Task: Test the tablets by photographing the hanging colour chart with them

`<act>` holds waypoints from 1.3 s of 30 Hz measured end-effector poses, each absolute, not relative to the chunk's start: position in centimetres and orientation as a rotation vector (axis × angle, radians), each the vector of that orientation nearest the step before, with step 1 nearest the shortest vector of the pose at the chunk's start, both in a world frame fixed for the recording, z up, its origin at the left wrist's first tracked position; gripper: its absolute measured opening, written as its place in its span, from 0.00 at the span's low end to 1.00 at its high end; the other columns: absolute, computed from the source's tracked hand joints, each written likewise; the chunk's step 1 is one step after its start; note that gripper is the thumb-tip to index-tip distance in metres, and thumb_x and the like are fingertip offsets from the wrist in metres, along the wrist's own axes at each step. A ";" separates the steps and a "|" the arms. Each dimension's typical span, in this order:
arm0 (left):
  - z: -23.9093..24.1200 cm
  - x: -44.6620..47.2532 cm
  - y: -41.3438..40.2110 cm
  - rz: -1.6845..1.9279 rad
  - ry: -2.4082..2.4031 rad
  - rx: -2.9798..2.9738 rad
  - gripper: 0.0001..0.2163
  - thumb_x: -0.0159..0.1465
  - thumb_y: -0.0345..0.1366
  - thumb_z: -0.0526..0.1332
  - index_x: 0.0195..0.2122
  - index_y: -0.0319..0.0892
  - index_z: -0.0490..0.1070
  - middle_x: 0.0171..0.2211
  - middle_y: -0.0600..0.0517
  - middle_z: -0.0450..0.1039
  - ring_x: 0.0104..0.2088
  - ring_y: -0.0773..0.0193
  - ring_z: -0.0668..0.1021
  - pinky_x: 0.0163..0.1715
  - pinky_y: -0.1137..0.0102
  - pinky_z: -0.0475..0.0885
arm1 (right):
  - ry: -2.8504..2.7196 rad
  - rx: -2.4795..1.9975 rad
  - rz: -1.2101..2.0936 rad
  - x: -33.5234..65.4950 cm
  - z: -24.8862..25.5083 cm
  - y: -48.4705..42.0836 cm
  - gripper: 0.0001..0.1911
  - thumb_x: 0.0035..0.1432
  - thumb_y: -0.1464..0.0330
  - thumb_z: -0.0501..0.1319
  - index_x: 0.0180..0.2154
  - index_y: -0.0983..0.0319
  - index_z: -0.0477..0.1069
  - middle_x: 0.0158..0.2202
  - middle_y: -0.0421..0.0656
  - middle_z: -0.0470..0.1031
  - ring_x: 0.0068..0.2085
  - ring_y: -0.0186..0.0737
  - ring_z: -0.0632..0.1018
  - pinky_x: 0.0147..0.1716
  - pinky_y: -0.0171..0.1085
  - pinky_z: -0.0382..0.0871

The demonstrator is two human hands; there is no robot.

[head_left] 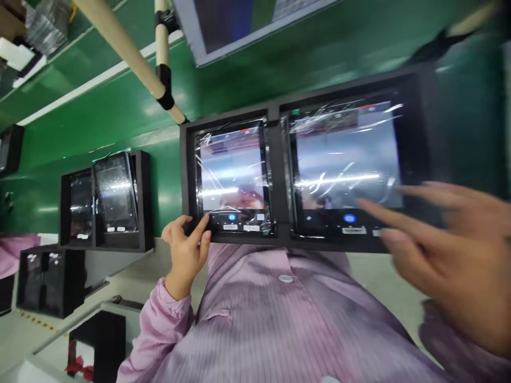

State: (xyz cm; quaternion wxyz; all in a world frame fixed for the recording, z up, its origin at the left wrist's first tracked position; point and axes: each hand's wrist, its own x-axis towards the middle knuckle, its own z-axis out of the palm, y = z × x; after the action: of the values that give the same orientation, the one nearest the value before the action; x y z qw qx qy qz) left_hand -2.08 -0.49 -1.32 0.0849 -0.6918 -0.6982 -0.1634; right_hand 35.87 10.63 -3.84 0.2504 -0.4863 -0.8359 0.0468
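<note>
A black tray (279, 159) with two lit, film-wrapped tablets lies in front of me on the green surface. My left hand (187, 250) grips the tray's near left corner, its fingers curled and the index finger resting by the left tablet (233, 175). My right hand (443, 255) hovers over the right tablet (347, 165), blurred by motion, with its fingers stretched out and the index pointing toward the blue button at the screen's bottom edge. Nothing is in the right hand. My pink striped coat fills the lower view.
A second black tray (106, 202) with dark tablets sits to the left, and another (48, 279) lower left. A cream pipe frame (159, 64) crosses the top. A screen (247, 21) hangs at the top centre. A pink sleeve (16, 252) shows at the far left.
</note>
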 end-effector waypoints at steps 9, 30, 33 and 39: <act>2.5 -4.3 12.5 -0.452 -2.029 -2.420 0.16 0.70 0.36 0.53 0.57 0.42 0.69 0.55 0.43 0.74 0.56 0.52 0.74 0.56 0.57 0.61 | -2.344 -1.208 0.134 30.7 -3.3 9.0 0.17 0.71 0.63 0.53 0.44 0.54 0.81 0.55 0.44 0.70 0.60 0.54 0.67 0.53 0.53 0.59; 6.6 -5.0 23.1 -0.790 -2.260 -2.455 0.06 0.69 0.40 0.56 0.40 0.44 0.64 0.32 0.53 0.73 0.33 0.64 0.76 0.36 0.70 0.69 | -2.089 -1.058 0.063 27.8 -3.1 11.3 0.15 0.69 0.63 0.56 0.53 0.59 0.73 0.51 0.49 0.72 0.50 0.47 0.74 0.47 0.47 0.66; 11.0 -4.8 18.7 -1.128 -1.980 -2.488 0.09 0.66 0.43 0.60 0.40 0.44 0.65 0.33 0.54 0.72 0.34 0.64 0.75 0.39 0.68 0.70 | -2.077 -0.954 0.478 25.3 -2.2 12.1 0.27 0.70 0.58 0.54 0.66 0.58 0.60 0.59 0.50 0.68 0.56 0.45 0.73 0.54 0.45 0.70; 11.8 -5.2 6.9 -1.692 -1.711 -2.408 0.26 0.64 0.44 0.66 0.61 0.48 0.62 0.51 0.45 0.74 0.54 0.54 0.77 0.57 0.56 0.70 | -1.603 -0.838 1.193 21.3 -5.4 12.2 0.38 0.67 0.40 0.43 0.51 0.62 0.75 0.45 0.53 0.76 0.50 0.49 0.77 0.50 0.47 0.75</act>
State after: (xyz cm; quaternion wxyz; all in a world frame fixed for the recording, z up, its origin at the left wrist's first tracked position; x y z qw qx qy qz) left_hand -5.21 6.87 11.77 -0.1310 -0.7012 -0.4984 -0.4927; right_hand 21.28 12.20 -5.35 0.4683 -0.3415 -0.6538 0.4865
